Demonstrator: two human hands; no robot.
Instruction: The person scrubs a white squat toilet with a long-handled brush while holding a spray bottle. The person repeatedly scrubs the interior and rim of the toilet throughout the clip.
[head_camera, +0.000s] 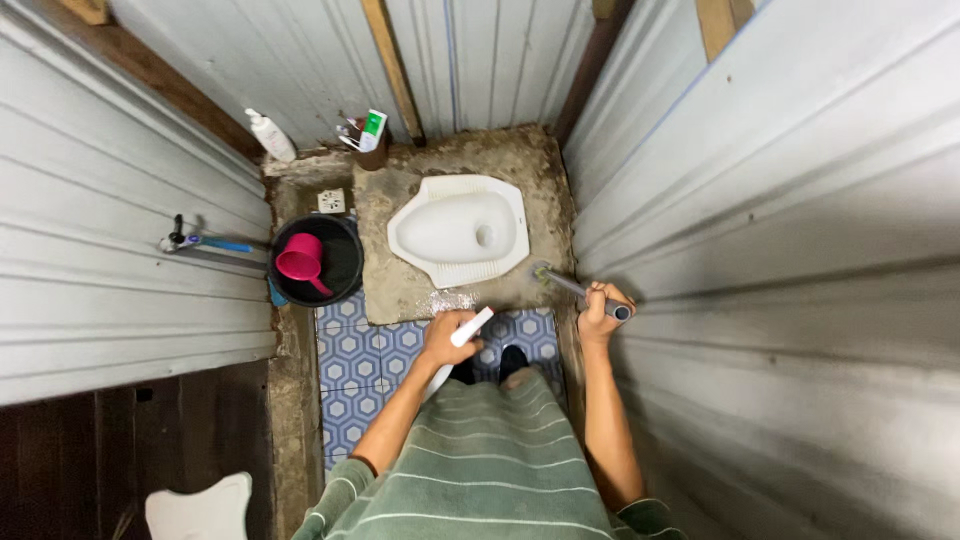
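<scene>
My right hand (597, 312) grips the grey handle of a toilet brush (560, 281). Its bristle head rests on the concrete slab by the near right corner of the white squat toilet pan (460, 230). My left hand (447, 336) holds a white bottle (470, 328), its neck pointing up and right, above the patterned blue floor tiles (360, 360) just in front of the slab. Some white foam or powder lies on the slab's front edge (452, 298).
A black bucket (345, 268) with a pink scoop (300, 262) stands left of the pan, under a blue-handled tap (200, 242). A white bottle (270, 135) and a cup of toiletries (368, 135) sit on the back ledge. Corrugated metal walls close in on both sides.
</scene>
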